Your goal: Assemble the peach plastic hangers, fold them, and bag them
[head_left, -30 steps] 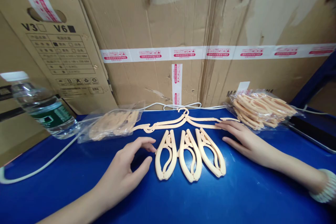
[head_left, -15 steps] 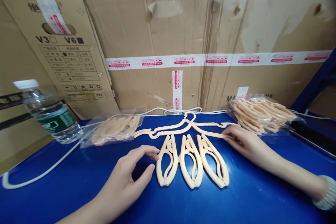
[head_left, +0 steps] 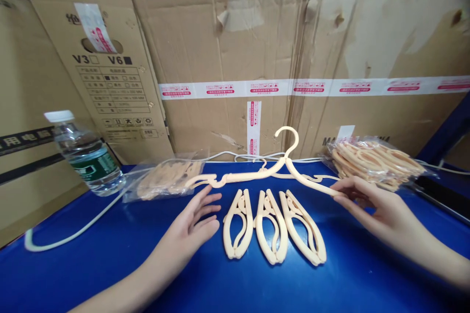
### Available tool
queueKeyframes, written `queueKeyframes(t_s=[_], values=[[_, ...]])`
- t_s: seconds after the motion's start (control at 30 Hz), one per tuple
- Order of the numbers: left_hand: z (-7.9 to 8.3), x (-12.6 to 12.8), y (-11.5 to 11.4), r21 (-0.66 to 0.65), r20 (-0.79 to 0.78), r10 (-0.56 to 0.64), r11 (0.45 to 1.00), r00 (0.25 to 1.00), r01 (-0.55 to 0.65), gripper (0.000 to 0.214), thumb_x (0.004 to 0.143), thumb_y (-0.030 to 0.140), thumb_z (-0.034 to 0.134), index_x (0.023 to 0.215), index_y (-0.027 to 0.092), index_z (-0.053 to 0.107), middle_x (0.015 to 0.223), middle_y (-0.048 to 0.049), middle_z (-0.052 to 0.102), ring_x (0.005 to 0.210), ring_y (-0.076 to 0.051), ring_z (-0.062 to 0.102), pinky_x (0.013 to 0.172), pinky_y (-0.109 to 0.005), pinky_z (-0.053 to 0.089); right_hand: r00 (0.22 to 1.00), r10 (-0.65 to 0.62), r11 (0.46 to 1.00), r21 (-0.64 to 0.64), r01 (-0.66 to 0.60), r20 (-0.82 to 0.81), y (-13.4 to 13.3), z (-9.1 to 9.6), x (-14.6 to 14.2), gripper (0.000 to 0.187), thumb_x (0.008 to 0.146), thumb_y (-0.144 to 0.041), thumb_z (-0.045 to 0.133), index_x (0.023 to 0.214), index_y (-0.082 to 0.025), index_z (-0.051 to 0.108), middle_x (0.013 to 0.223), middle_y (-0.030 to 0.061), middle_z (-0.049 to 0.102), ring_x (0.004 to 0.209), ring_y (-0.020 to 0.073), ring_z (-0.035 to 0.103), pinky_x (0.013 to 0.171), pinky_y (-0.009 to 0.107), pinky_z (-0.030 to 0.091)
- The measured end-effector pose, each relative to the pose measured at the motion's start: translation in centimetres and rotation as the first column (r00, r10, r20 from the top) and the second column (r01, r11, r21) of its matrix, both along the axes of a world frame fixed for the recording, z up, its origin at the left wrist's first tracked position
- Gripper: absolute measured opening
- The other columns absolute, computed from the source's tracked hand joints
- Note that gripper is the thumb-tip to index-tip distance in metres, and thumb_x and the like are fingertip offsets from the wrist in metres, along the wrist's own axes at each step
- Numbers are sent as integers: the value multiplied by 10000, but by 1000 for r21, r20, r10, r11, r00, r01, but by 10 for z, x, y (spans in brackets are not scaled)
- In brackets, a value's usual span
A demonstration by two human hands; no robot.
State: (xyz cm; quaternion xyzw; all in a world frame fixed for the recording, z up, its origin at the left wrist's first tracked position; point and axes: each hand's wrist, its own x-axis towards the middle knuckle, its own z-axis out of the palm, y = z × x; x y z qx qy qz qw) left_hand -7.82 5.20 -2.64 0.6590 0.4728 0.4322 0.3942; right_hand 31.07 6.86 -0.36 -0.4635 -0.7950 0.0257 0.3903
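My right hand [head_left: 374, 208] pinches the right arm of an unfolded peach plastic hanger [head_left: 273, 168] and lifts it, its hook pointing up. A second unfolded hanger [head_left: 316, 176] lies flat behind it. My left hand [head_left: 196, 222] rests open on the blue table [head_left: 110, 264], fingers stretched toward the lifted hanger's left end. Three folded peach hangers [head_left: 273, 225] lie side by side between my hands.
A clear bag of folded hangers [head_left: 374, 161] lies at the back right, another bag [head_left: 165, 178] at the back left. A water bottle [head_left: 86, 154] stands at the left with a white cable [head_left: 73, 232] beside it. Cardboard boxes [head_left: 238, 49] wall off the back.
My right hand has closed on the unfolded hanger's right arm and raised it off the table. My left hand's fingers have straightened out flat.
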Motion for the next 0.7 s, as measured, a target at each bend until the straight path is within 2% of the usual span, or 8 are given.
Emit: queueKeyframes(t_s=[0.07,0.13,0.23,0.33,0.43,0.5,0.6,0.7], values=[[-1,1,-1,-5,21,-6,1000,1000,6,712,932,337,560,1540,282,195,1449,-149,502,1220,-266,610,1027,-460,517,999,31,999,10,-32,20,-4,0,-1,167,957,-375,551,1018,-232,609,862,42,688,704,188,657,588,284,548],[3,5,-5,10,33,-8,1000,999,8,774,906,346,592,1546,298,159,1431,-145,501,1170,-255,636,997,-433,537,998,49,999,15,-50,39,-6,-2,-2,149,955,-347,555,1042,-239,611,869,35,690,705,185,658,588,275,546],[14,16,-14,59,-30,-35,998,999,37,748,871,325,618,1524,306,255,1349,-115,561,1061,-217,665,933,-376,561,995,79,997,17,-80,58,-10,-3,-6,137,953,-322,556,1043,-241,619,883,37,703,721,189,674,607,274,551],[23,23,-23,68,-154,-84,993,985,95,563,896,320,575,1442,285,437,997,-41,677,824,-169,669,773,-297,584,989,127,992,-21,-126,72,-16,-2,-14,130,964,-294,538,1037,-237,629,890,40,712,735,189,685,620,269,556],[24,22,-26,57,-202,-63,995,977,76,403,937,372,537,1326,275,572,714,26,608,621,-134,588,606,-229,528,978,181,983,-47,-178,99,-21,1,-21,147,976,-259,517,1053,-234,640,925,49,713,772,187,688,645,263,560],[23,21,-25,23,-146,-41,999,988,45,378,947,421,525,1286,269,600,689,34,585,559,-115,527,539,-206,468,969,206,978,-3,-208,138,-23,4,-24,163,977,-236,515,1079,-236,642,944,56,709,800,191,678,658,269,557],[24,21,-21,-84,-43,-25,996,999,21,385,919,459,564,1213,220,634,668,33,566,557,-111,491,534,-199,424,943,193,964,125,-233,271,-23,7,-22,227,972,-187,509,1159,-228,631,967,66,713,810,205,652,694,314,545],[25,24,-21,-151,-3,-31,988,1000,30,398,894,477,589,1151,179,647,608,44,515,567,-121,478,562,-210,424,896,67,933,291,-212,438,-27,7,-15,301,965,-139,468,1221,-196,616,1041,88,727,833,232,661,723,362,527]])
